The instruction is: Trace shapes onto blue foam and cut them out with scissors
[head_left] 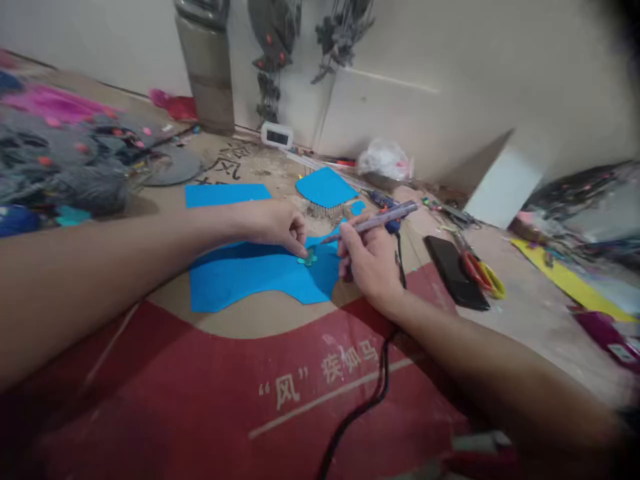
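Observation:
A blue sheet (pixel 250 277) with a wavy cut edge lies flat on the cardboard in front of me. On it sits a small green flat piece (pixel 309 257), its outline partly hidden. My left hand (pixel 277 225) has its fingers curled, with thumb and fingertips pressed onto that green piece. My right hand (pixel 373 260) grips a pale purplish pen (pixel 383 217), slanting with its tip low over the blue sheet near the green piece. Other blue pieces (pixel 326 187) lie farther back, one on a bed of upright pins, and a blue strip (pixel 227 195) lies behind my left forearm.
A black phone (pixel 450 267) and red-and-yellow-handled scissors (pixel 480 275) lie right. A black cable (pixel 380 393) runs across the red printed cardboard (pixel 210 400). Grey yarn (pixel 95 183) is heaped left. A tall jar (pixel 210 73) and small white display (pixel 277 135) stand behind.

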{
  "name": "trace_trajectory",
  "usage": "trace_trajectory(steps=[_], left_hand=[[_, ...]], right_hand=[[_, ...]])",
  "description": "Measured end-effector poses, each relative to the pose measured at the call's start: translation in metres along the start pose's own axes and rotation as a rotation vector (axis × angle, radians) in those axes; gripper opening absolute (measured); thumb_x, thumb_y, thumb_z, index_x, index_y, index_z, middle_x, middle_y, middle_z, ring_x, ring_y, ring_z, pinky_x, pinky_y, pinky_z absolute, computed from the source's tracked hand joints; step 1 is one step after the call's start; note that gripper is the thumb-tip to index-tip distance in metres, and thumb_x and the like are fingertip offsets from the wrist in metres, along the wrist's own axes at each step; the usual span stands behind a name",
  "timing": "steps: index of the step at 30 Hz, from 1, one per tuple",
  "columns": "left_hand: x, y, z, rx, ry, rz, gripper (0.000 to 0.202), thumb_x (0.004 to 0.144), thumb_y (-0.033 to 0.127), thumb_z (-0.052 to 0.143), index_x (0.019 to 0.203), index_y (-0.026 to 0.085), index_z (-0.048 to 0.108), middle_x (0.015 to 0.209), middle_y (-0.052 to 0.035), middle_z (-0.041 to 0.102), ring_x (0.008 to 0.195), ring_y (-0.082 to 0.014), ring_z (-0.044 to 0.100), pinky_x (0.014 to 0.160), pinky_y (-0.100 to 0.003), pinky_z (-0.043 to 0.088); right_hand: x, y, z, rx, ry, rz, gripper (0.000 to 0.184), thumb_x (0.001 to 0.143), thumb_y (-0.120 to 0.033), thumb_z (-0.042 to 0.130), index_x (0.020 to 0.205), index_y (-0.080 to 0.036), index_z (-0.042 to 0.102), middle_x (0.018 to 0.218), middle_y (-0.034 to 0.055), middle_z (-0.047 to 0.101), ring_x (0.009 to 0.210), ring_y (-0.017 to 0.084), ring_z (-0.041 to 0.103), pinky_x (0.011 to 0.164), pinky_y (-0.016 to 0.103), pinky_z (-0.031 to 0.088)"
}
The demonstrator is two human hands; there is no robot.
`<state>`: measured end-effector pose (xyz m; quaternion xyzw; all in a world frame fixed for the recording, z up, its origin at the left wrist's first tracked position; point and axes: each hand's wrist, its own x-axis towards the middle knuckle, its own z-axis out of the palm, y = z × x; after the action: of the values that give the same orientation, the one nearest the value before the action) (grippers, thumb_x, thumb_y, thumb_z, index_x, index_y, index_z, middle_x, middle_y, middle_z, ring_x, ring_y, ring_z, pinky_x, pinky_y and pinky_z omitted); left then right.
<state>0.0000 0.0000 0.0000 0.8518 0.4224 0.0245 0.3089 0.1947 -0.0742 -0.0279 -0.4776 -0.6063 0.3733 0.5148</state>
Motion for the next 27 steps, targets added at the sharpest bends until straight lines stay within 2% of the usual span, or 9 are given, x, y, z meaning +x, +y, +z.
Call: trace_trajectory(steps=[8, 13, 19, 22, 27], left_hand=[[-0.003, -0.011, -0.012, 0.045, 0.003, 0.058, 0.028, 0.073, 0.037, 0.069, 0.095, 0.02, 0.072, 0.08, -0.0003, 0.067, 0.073, -0.015, 0.058, 0.066, -0.025, 0.038], [-0.008, -0.02, -0.016, 0.037, 0.095, 0.096, 0.025, 0.075, 0.028, 0.063, 0.098, 0.02, 0.071, 0.078, -0.0003, 0.068, 0.072, -0.0149, 0.059, 0.069, -0.025, 0.041], [-0.016, -0.024, -0.013, 0.125, 0.177, 0.08, 0.023, 0.077, 0.02, 0.056, 0.089, 0.022, 0.076, 0.082, -0.0016, 0.072, 0.073, -0.0165, 0.063, 0.068, -0.026, 0.043], [-0.021, -0.033, -0.011, 0.197, 0.251, 0.118, 0.024, 0.079, 0.02, 0.055, 0.087, 0.023, 0.078, 0.091, -0.0025, 0.074, 0.08, -0.0175, 0.066, 0.075, -0.028, 0.046], [-0.035, -0.049, -0.01, 0.237, 0.358, 0.206, 0.021, 0.084, 0.026, 0.056, 0.087, 0.022, 0.077, 0.094, -0.0035, 0.074, 0.085, -0.0178, 0.066, 0.081, -0.03, 0.048]], right_hand=[[0.018, 0.017, -0.003, 0.258, 0.099, 0.089, 0.037, 0.082, -0.049, 0.075, 0.081, -0.025, 0.047, 0.055, -0.0095, 0.053, 0.035, 0.008, 0.046, 0.03, 0.02, 0.038], [0.021, 0.019, -0.003, 0.335, 0.126, 0.116, 0.035, 0.082, -0.045, 0.075, 0.08, -0.025, 0.046, 0.054, -0.0098, 0.052, 0.036, 0.008, 0.043, 0.029, 0.02, 0.036], [0.023, 0.025, -0.004, 0.351, 0.113, 0.11, 0.035, 0.082, -0.046, 0.075, 0.081, -0.025, 0.046, 0.055, -0.0094, 0.053, 0.035, 0.007, 0.044, 0.03, 0.02, 0.036], [0.023, 0.025, -0.004, 0.356, 0.103, 0.102, 0.036, 0.082, -0.046, 0.075, 0.08, -0.024, 0.047, 0.056, -0.0089, 0.053, 0.036, 0.007, 0.044, 0.031, 0.02, 0.037], [0.023, 0.023, -0.004, 0.378, 0.094, 0.089, 0.037, 0.081, -0.048, 0.076, 0.081, -0.024, 0.048, 0.056, -0.0087, 0.053, 0.038, 0.008, 0.044, 0.032, 0.02, 0.037]])
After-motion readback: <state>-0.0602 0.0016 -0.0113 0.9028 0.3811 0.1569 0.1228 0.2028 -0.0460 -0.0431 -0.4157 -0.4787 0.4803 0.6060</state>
